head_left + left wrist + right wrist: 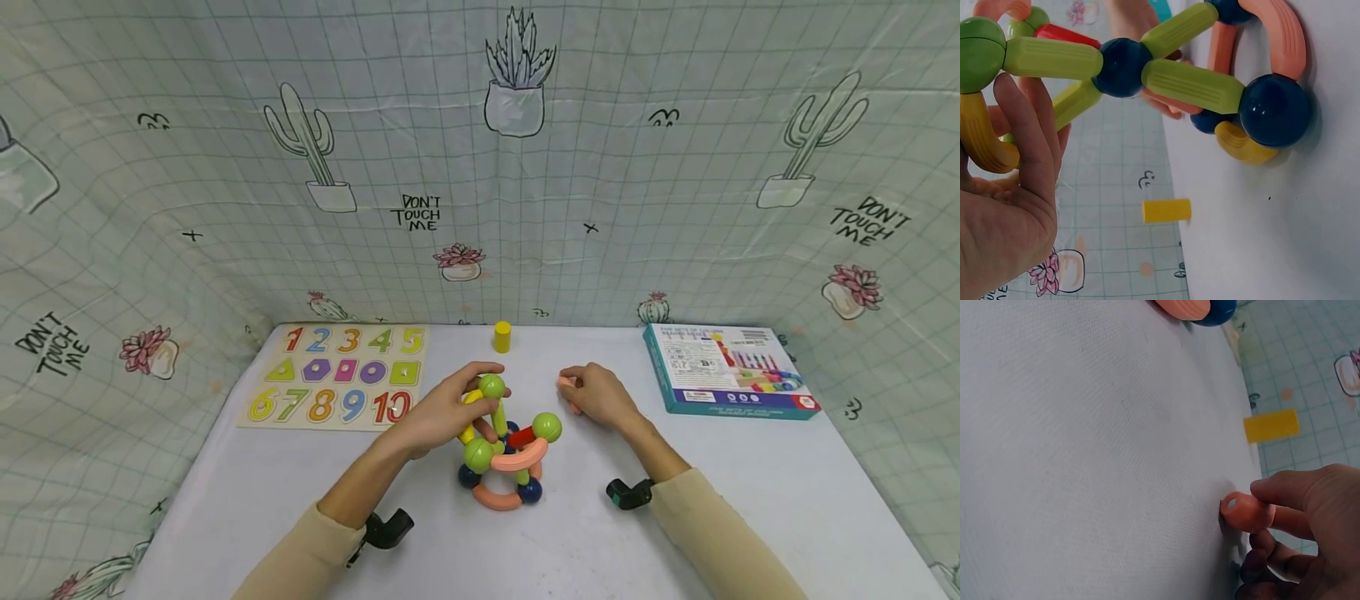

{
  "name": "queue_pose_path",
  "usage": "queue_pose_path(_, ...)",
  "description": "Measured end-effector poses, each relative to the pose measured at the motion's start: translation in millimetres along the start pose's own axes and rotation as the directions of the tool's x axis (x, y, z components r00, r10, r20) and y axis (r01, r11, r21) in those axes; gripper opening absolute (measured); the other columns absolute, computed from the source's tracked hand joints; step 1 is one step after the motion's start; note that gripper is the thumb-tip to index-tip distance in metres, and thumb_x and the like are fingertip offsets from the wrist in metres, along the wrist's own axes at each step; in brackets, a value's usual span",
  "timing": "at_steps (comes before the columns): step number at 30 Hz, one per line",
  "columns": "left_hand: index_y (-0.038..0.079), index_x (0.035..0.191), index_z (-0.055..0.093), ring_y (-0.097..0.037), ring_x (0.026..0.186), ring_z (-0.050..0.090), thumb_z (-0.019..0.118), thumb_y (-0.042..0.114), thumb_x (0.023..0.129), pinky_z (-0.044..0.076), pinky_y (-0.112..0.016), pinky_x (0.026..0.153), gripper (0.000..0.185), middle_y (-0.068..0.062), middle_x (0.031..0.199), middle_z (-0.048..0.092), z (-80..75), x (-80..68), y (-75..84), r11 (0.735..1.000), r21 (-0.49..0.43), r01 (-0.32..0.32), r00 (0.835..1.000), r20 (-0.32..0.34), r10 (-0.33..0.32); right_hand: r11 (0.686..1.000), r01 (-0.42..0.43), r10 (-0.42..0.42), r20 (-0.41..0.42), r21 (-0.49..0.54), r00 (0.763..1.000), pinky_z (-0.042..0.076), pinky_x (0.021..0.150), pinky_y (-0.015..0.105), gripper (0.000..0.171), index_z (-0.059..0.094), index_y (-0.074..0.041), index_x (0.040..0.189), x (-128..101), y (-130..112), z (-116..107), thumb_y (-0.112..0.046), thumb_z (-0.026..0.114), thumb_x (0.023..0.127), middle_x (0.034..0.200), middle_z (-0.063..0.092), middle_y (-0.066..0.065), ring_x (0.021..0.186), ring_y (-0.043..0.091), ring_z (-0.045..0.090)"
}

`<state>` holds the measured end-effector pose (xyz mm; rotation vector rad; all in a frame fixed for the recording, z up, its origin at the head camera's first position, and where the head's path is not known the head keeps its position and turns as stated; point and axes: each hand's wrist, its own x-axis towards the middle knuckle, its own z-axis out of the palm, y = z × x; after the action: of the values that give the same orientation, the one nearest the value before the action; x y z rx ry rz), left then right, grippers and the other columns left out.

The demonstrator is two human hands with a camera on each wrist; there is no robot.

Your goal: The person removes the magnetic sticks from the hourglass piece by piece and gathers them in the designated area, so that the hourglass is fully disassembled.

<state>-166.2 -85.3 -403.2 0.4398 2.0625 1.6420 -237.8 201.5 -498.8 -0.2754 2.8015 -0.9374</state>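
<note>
A magnetic stick-and-ball structure stands on the table, with green balls (547,427), navy balls (1275,110), lime straight rods (1194,85), a red rod (522,437) and salmon curved rods (498,497). My left hand (448,408) grips its upper left part, the fingers curled about a yellow curved rod (982,140) below a green ball (982,55). To the right of the structure, my right hand (600,395) pinches a salmon curved rod (1247,512) by the tabletop. A small light spot shows on the end of that rod in the right wrist view.
A yellow cylinder (502,337) stands at the back of the table. At the back left lies a number and shape puzzle board (306,371). A teal-edged toy box (731,371) lies at the back right. Patterned cloth (525,183) hangs behind.
</note>
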Motion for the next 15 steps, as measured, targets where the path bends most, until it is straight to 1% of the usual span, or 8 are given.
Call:
queue_pose_path(5, 0.009, 0.141, 0.042, -0.023, 0.078, 0.072, 0.056, 0.016, 0.104, 0.059, -0.032, 0.071, 0.04, -0.01, 0.139, 0.058, -0.4, -2.0, -0.7, 0.999, -0.032, 0.019, 1.0, -0.008, -0.019, 0.997, -0.058, 0.058, -0.003, -0.04, 0.998, 0.039, 0.058, 0.031, 0.042, 0.063, -0.006, 0.132, -2.2, -1.6, -1.1, -0.031, 0.063, 0.098, 0.074, 0.061, 0.002, 0.064, 0.017, 0.052)
queue_pose_path(7, 0.008, 0.139, 0.043, -0.023, 0.08, 0.072, 0.056, 0.016, 0.104, 0.059, -0.033, 0.073, 0.038, -0.01, 0.142, 0.056, -0.7, -2.7, -1.0, 0.999, -0.041, 0.019, 1.0, -0.01, -0.02, 0.996, -0.08, 0.08, 0.001, -0.044, 0.997, 0.04, 0.06, 0.032, 0.042, 0.063, -0.008, 0.132, -2.5, -2.1, -2.0, -0.033, 0.064, 0.098, 0.08, 0.061, 0.003, 0.068, 0.018, 0.053)
queue_pose_path(11, 0.01, 0.142, 0.044, -0.023, 0.082, 0.073, 0.058, 0.017, 0.103, 0.059, -0.032, 0.07, 0.042, -0.012, 0.14, 0.053, -1.2, -3.6, -1.5, 1.0, -0.015, 0.0, 1.0, -0.017, 0.0, 0.994, -0.101, 0.102, 0.003, -0.049, 0.995, 0.041, 0.061, 0.032, 0.043, 0.063, -0.008, 0.132, -2.8, -2.4, -4.1, -0.034, 0.064, 0.097, 0.083, 0.063, 0.004, 0.07, 0.019, 0.055)
queue_pose_path(15, 0.013, 0.143, 0.046, -0.022, 0.08, 0.073, 0.059, 0.018, 0.102, 0.059, -0.032, 0.067, 0.043, -0.016, 0.13, 0.053, -1.6, -4.6, -1.6, 1.0, 0.017, -0.002, 1.0, -0.027, 0.002, 0.993, -0.107, 0.107, -0.001, -0.043, 0.994, 0.041, 0.061, 0.032, 0.043, 0.063, -0.007, 0.131, -2.7, -0.9, -4.1, -0.033, 0.064, 0.097, 0.084, 0.063, 0.005, 0.07, 0.019, 0.054)
